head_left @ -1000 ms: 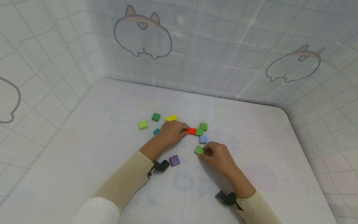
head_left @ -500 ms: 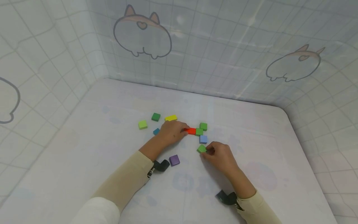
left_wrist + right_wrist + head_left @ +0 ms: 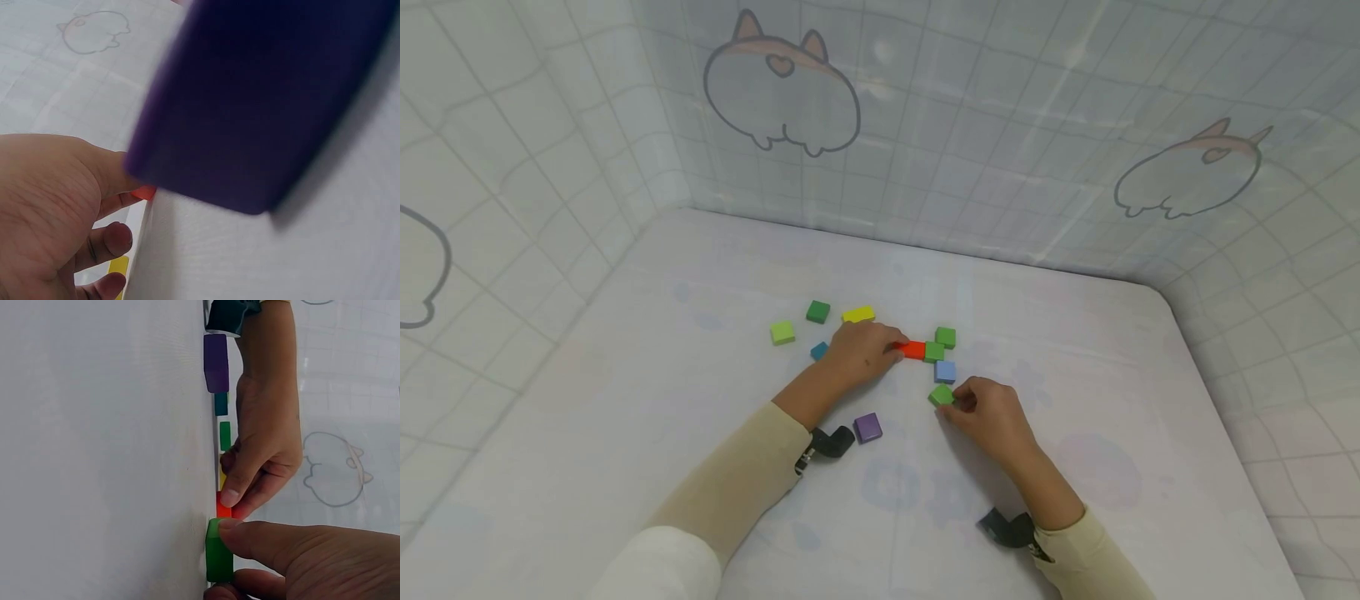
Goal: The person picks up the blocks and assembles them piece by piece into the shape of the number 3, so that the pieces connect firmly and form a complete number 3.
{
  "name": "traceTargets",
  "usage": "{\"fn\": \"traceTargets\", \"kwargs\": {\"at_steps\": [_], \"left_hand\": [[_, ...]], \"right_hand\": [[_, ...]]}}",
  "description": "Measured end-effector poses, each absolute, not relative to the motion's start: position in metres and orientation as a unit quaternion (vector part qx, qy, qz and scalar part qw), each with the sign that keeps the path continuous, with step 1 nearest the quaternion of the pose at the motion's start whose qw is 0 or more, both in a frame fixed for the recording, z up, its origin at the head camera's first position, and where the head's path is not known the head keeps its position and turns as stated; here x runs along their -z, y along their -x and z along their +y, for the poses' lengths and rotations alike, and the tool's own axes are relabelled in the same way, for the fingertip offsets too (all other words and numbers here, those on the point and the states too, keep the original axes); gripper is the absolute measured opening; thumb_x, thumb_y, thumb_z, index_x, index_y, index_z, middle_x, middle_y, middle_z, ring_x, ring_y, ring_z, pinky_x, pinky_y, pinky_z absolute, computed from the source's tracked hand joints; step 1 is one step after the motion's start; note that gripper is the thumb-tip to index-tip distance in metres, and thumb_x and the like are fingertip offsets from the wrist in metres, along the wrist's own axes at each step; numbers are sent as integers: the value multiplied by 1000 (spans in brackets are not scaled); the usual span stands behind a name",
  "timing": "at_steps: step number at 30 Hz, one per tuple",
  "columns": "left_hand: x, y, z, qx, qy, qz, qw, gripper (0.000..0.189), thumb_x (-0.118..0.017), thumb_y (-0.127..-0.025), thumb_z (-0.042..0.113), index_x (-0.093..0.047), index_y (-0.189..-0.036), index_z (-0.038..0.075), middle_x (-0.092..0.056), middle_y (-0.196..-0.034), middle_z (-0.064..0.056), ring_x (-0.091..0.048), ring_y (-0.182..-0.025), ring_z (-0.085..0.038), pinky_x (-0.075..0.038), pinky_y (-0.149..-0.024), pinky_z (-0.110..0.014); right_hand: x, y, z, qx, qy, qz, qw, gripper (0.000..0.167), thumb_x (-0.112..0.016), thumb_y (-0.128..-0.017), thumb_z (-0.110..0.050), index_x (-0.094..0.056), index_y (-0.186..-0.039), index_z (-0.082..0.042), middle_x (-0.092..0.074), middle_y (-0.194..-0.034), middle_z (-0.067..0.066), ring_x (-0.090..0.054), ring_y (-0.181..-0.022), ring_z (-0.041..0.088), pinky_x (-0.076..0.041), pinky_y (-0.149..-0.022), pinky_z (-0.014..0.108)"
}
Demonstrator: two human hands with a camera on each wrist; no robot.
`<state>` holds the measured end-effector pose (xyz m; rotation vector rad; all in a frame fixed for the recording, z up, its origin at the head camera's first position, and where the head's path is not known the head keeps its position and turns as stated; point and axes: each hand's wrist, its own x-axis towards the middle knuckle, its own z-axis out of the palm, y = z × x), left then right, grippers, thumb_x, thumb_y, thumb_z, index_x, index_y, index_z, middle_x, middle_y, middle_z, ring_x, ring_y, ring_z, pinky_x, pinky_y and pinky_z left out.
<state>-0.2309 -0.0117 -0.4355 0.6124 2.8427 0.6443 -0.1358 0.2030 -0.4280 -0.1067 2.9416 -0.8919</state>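
My left hand (image 3: 859, 357) pinches the left end of a red block (image 3: 914, 350) lying on the table, thumb and finger on either side. Against the red block's right end sits a green block (image 3: 934, 352). Another green block (image 3: 946, 337) stands just behind it, and a light blue block (image 3: 945, 372) is just in front. Nearer to me, a bright green block (image 3: 941, 395) lies turned at an angle, pinched at its right side by my right hand (image 3: 996, 421). The right wrist view shows thumb and fingers on this green block (image 3: 220, 553).
Left of the hands lie a dark green block (image 3: 818, 312), a lime block (image 3: 782, 332), a yellow block (image 3: 858, 315) and a partly hidden teal block (image 3: 820, 351). A purple block (image 3: 868, 427) lies by the left wrist. Cloth walls surround the white table (image 3: 700, 467).
My right hand has shifted the bright green block slightly right and away from me, toward the light blue block. The left hand stays on the red block.
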Motion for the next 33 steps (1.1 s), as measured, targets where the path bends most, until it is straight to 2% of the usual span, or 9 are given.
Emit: {"fn": "traceTargets", "kwargs": {"at_steps": [33], "left_hand": [[436,232,-11,-221,-200,951,83,35,-71,-94,28,-69,-128,22,-69,-126,6,-62,-119,-15,-50,-100,-36]], "right_hand": [[430,138,202,283,31,959,15,25,-86,-79,-23,-72,-92,-7,-67,-77,-1,-59,-69,10,-51,-60,24]]}}
